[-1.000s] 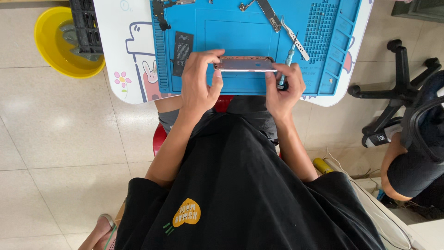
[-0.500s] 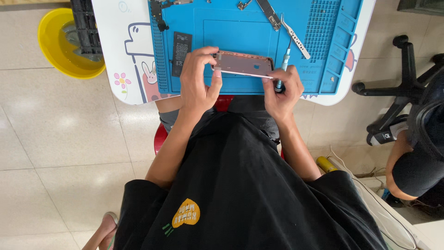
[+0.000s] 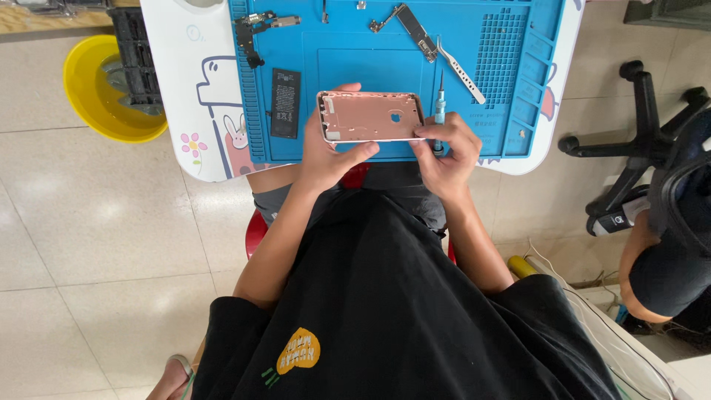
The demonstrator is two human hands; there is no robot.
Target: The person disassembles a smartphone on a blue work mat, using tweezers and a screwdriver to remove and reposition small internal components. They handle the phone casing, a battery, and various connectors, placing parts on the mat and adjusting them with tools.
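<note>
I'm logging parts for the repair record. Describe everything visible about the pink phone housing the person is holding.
The pink phone housing is a thin rounded rectangle of metallic-looking rose-pink, its hollow inner side facing up, with a small dark hole right of centre and tiny fittings near its left end. It is held roughly level, long side across, over the near part of the blue work mat. The left hand grips its left end and near edge; the right hand, which also holds a small screwdriver, pinches its near right corner.

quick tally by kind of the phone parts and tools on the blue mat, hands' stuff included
pink phone shell, held by left hand and right hand: 1
screwdriver, in right hand: 1
tweezers: 1
black battery: 1
circuit board: 1
cable part: 1
total: 6, leaving out the tiny bits at the blue mat top edge
</note>
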